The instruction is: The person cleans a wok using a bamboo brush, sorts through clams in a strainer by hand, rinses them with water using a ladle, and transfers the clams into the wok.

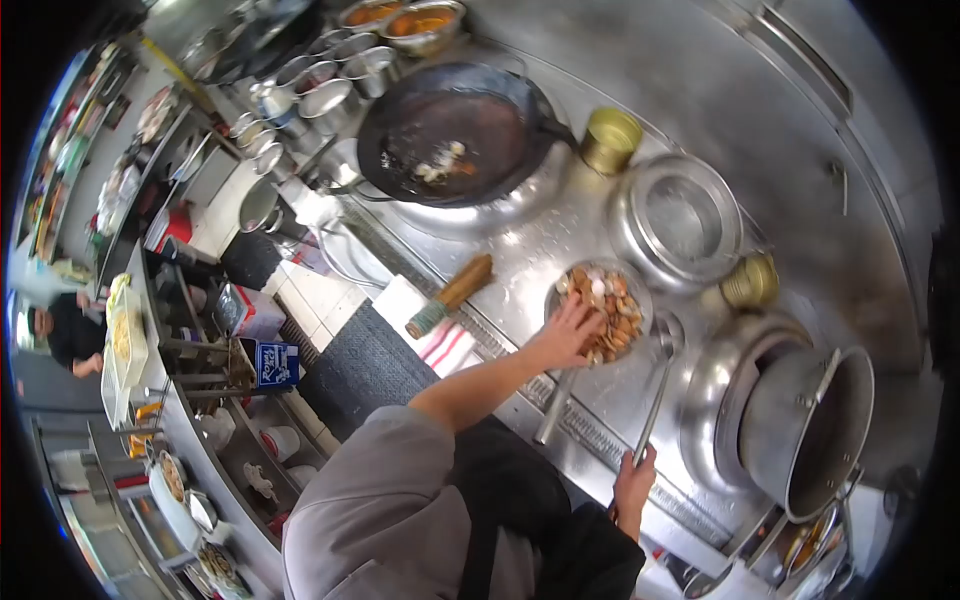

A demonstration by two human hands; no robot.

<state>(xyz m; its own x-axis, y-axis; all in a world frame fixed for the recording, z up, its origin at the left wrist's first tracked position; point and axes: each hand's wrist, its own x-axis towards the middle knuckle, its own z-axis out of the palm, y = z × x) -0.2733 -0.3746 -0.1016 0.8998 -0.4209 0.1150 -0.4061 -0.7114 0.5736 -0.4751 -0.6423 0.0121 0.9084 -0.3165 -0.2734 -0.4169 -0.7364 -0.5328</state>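
Observation:
My left hand reaches over a round metal strainer filled with brown and orange shellfish-like pieces. Its fingers are spread and touch the pieces on the near left side. A metal handle sticks out from beneath that hand's wrist. My right hand is wrapped round the end of a long-handled ladle, whose bowl lies just right of the strainer. Farther left, a large black wok sits on its burner with pale chopped bits and a little liquid inside.
A bamboo wok brush lies on the steel counter. Gold tins, a metal pot on a ring and a tilted deep pot stand around. Metal containers crowd the far left. Another person stands beyond a side counter.

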